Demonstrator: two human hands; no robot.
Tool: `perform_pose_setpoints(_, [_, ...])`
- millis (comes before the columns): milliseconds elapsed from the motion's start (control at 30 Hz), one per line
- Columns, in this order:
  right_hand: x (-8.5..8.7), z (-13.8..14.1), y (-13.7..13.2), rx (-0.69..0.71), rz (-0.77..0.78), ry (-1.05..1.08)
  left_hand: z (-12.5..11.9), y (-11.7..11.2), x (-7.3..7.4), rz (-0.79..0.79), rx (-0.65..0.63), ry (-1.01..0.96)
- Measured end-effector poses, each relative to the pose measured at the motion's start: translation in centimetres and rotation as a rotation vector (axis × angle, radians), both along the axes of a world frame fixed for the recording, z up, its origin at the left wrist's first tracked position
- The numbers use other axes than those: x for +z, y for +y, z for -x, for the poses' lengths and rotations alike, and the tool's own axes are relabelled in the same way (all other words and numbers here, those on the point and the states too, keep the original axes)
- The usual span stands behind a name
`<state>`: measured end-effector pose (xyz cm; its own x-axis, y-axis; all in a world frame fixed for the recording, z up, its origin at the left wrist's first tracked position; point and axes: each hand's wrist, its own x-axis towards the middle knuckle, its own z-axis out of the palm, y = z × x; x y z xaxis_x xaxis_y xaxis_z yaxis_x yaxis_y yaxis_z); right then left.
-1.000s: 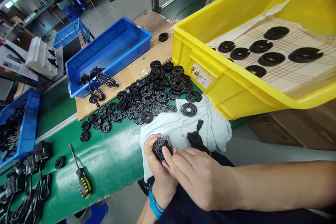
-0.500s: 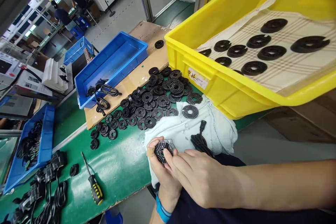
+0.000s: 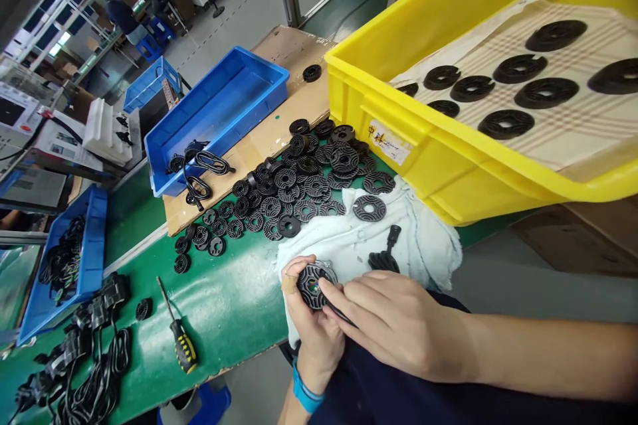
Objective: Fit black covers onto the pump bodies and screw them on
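Black plastic, round and slotted, the disc (image 3: 315,284) sits upright-ish between both hands at the near edge of the green bench (image 3: 219,305), just over the white cloth (image 3: 349,239). The left hand (image 3: 309,319) cups it from below and behind, thumb curled over its left rim, fingers closed around it. The right hand (image 3: 393,325) lies beside it with the fingertips pressed on the disc's face and lower right edge; it seems to pinch a thin dark lead there too, though that part is hard to make out. A blue wristband (image 3: 303,393) shows on the left wrist.

On the cloth lies a black cable with a plug (image 3: 386,254) and one loose disc (image 3: 369,208). Beyond it a heap of the same black discs (image 3: 299,179) spreads across the bench and onto a sheet of cardboard (image 3: 279,126). A yellow crate (image 3: 428,139) stands to the right, holding more discs laid out on checked paper. A blue tray (image 3: 219,106) rests on the cardboard with coiled cables at its near end. A yellow-and-black screwdriver (image 3: 179,339) lies on the bench to the left, well apart from the hands
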<state>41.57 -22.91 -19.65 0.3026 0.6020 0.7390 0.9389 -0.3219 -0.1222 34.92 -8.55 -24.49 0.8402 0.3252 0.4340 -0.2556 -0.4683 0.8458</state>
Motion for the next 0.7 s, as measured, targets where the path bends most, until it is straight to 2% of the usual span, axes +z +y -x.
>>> perform_pose_setpoints(167, [0.2, -0.6, -0.4, -0.014, -0.122, 0.209, -0.2, 0.0, 0.3, 0.002, -0.047, 0.059])
perform_pose_setpoints(367, [0.9, -1.5, -0.8, 0.077, -0.191, 0.461, -0.4, 0.6, 1.0, -0.046, -0.048, 0.091])
perform_pose_setpoints(567, [1.4, -1.5, -0.7, 0.091, -0.144, 0.482, 0.2, 1.0, 0.3, 0.004, -0.097, 0.108])
perform_pose_setpoints(700, [1.3, -1.0, -0.7, 0.063, -0.146, 0.491, 1.1, 1.8, 1.0, -0.048, -0.061, 0.063])
